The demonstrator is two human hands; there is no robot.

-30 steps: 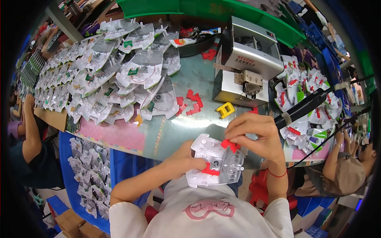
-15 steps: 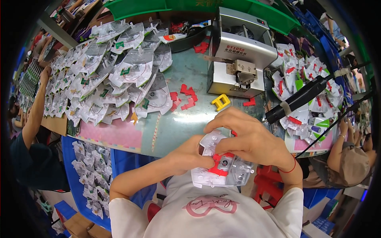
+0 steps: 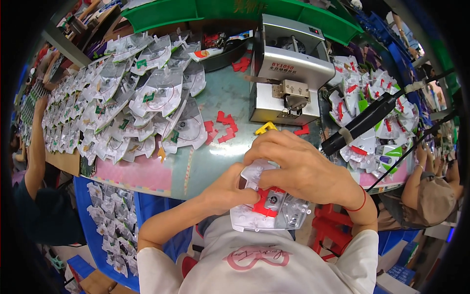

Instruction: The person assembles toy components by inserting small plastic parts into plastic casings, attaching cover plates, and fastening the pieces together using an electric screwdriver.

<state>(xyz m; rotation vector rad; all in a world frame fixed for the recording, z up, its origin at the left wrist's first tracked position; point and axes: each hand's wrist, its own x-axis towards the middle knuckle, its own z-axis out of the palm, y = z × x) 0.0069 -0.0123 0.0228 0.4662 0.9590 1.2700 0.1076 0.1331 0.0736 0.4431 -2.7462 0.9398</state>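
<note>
Close in front of my chest, both hands hold a white and clear plastic shell (image 3: pixel 245 218). A red plastic bracket (image 3: pixel 266 208) sits inside it, around a grey block with a dark round centre. My left hand (image 3: pixel 229 191) is closed on the shell's left side, its thumb pressing at the bracket's edge. Over the shell's upper part arches my right hand (image 3: pixel 301 169), fingers bent and closed. Its fingertips are partly hidden, so whether they pinch a small piece does not show. Just beyond its knuckles lies a yellow plastic piece (image 3: pixel 265 128), partly covered.
Stacked shells with green circuit boards (image 3: pixel 152 95) fill the table's left. Loose red pieces (image 3: pixel 226 128) lie mid-table before a silver machine (image 3: pixel 286 73). A black electric screwdriver (image 3: pixel 362 122) hangs at right, by shells with red parts (image 3: pixel 360 151). A blue bin (image 3: pixel 98 240) stands lower left.
The view has shifted slightly, moving the table things left. Both hands keep hold of the shell. A red bit formerly visible by my right fingers is now hidden, and more of the yellow piece is covered.
</note>
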